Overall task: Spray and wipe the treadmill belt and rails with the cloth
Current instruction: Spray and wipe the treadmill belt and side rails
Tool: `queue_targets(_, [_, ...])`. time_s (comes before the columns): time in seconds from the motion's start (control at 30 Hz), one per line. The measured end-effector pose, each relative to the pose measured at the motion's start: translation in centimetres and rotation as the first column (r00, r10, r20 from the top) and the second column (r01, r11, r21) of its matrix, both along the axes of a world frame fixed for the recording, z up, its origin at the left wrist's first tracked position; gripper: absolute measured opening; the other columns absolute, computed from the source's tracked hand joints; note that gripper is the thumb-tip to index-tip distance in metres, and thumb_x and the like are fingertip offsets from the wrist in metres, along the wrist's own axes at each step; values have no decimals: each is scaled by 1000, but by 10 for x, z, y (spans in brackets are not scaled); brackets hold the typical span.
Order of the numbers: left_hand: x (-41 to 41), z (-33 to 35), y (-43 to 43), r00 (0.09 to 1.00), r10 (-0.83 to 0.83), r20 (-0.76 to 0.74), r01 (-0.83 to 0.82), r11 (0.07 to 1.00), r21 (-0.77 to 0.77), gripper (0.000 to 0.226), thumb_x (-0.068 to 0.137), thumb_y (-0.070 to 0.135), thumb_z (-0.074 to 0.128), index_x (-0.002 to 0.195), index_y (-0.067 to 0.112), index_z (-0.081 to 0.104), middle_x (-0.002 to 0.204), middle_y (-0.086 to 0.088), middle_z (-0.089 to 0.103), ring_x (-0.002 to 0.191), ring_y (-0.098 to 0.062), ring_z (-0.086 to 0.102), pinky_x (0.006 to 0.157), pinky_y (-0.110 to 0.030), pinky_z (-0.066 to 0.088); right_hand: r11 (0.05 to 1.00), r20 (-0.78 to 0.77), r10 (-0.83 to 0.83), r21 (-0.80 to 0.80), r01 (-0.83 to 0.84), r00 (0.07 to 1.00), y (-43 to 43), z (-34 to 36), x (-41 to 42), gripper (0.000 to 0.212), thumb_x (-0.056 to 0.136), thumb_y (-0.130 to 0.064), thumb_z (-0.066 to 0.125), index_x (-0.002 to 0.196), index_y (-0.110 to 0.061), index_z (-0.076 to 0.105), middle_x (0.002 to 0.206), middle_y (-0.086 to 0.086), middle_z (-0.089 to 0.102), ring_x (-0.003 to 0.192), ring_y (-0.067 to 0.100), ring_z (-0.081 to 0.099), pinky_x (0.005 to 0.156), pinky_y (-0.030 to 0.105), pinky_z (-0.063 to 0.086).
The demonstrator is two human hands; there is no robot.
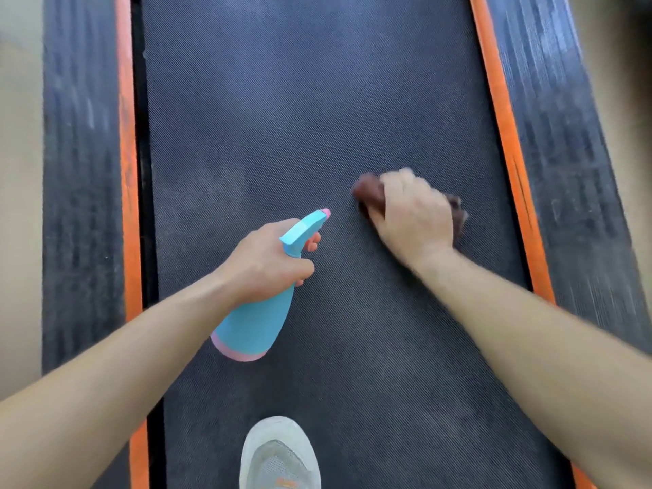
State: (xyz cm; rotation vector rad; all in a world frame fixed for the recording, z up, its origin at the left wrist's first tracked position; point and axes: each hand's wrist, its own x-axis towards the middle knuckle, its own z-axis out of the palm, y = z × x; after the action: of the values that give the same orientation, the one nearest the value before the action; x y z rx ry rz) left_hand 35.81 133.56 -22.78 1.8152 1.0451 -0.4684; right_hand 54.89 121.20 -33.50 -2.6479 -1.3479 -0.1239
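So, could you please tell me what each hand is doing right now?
Left hand: grips the spray bottle.
Right hand: holds the cloth on the belt.

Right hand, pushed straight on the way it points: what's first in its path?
Likely nothing: the right hand, gripping the cloth, points up-left across bare belt as far as the picture shows.

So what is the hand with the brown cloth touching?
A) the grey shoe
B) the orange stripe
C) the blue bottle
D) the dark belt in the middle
D: the right hand presses the brown cloth onto the dark belt, apart from the orange stripe, shoe and bottle.
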Motion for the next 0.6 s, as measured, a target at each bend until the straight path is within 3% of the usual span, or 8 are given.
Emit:
queue_targets(0.1, [7,1,-2,1000,18,18,-17,999,-41,47,59,26,60,105,29,71,101,11,75,69,-12,76,77,-26,55,984,-68,171,-44,-174,983,-74,-1,-46,33,86,-45,62,101,-17,61,89,6,56,75,30,58,60,42,48])
queue_targets(0.2, [11,-3,-4,999,42,25,-40,997,-59,34,70,17,67,102,26,70,100,6,76,73,-15,77,70,-22,54,942,-45,329,-49,-331,943,-83,-2,-45,33,87,-45,59,100,-15,62,86,6,55,72,30,58,56,41,48])
queue_targets(0.33, [13,-9,-3,999,39,28,-37,997,-60,38,63,24,62,100,27,69,101,5,77,72,-15,78,76,-31,56,989,43,143,27,-144,989,6,-8,7,36,93,-47,50,100,-14,63,91,9,61,77,34,63,58,41,50])
queue_targets(0.43, [12,-11,0,999,31,35,-29,999,-43,29,75,13,68,101,25,69,104,6,76,71,-18,78,71,-25,51,1000,-21,14,-4,-14,1000,53,-3,36,41,98,-50,47,109,-13,61,103,12,62,89,38,64,66,45,51])
queue_targets(0.6, [10,-11,8,999,26,28,-26,1000,-18,35,78,7,67,103,31,70,106,13,74,68,-13,77,72,-24,51,995,12,96,24,-96,995,-21,-3,-14,35,93,-48,51,102,-16,62,90,8,59,75,31,60,59,41,47])
